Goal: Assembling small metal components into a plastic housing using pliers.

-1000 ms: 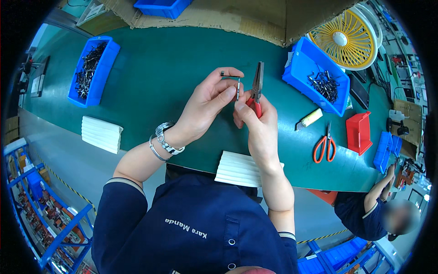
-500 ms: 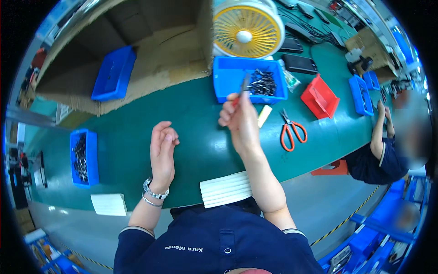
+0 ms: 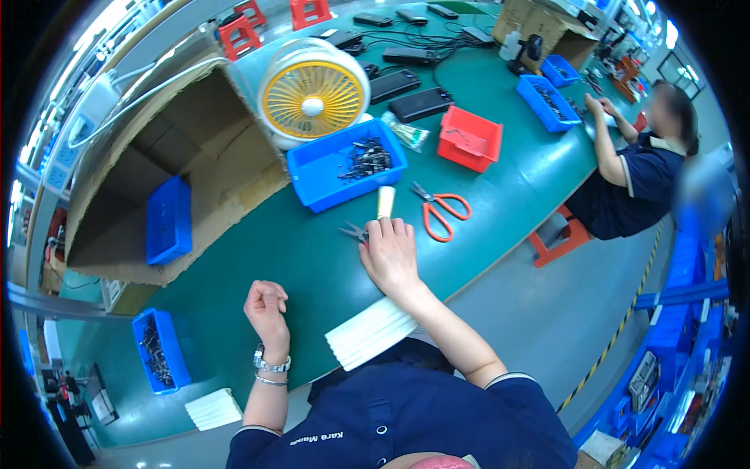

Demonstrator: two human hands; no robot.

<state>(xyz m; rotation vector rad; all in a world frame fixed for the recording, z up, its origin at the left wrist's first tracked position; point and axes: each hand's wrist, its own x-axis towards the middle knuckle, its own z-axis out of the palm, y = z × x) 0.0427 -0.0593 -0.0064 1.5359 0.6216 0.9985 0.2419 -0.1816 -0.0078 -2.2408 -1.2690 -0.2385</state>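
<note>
My right hand (image 3: 391, 254) is palm down on the green table, its fingers curled over a pair of pliers. The metal jaws of the pliers (image 3: 356, 232) stick out apart to the left of the hand, while the handles are mostly hidden under it. Just beyond the fingers lies a pale yellow strip (image 3: 386, 202). Over the table at the left, my left hand (image 3: 267, 306) is curled closed, and what it may hold is hidden. Orange-handled pliers (image 3: 439, 213) lie right of my right hand. A blue bin (image 3: 312, 168) with small dark metal parts stands beyond it.
A yellow-and-white fan (image 3: 312, 102) stands behind the bin, beside a large cardboard box (image 3: 234, 195). A red bin (image 3: 469, 141) is farther right. White rolls (image 3: 371, 334) lie at the near edge. Another blue bin (image 3: 162, 352) stands left. A co-worker (image 3: 637, 164) sits at the right.
My right hand has come down from in front of the blue bin to the table, with the pliers. My left fingers have curled in more. The whole view has shifted and turned.
</note>
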